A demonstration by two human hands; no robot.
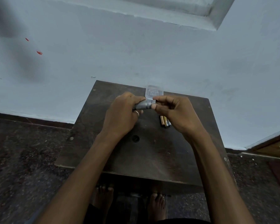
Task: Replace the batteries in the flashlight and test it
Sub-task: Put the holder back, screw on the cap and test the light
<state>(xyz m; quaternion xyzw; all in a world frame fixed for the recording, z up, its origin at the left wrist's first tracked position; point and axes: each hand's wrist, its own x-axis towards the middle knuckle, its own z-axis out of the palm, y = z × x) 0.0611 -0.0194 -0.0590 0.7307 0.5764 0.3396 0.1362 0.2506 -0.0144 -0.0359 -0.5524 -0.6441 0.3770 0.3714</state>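
A grey knurled metal flashlight lies sideways in the air above the dark wooden table. My left hand wraps around its left part, a ring on one finger. My right hand pinches the flashlight's right end between thumb and fingertips; whether that end piece is attached or loose cannot be told. Three small batteries, gold and grey, lie side by side on the table just below my right hand.
A clear plastic box sits at the table's far edge, behind the flashlight. A pale blue wall stands right behind the table. Speckled dark floor surrounds it, and my bare feet show under the near edge.
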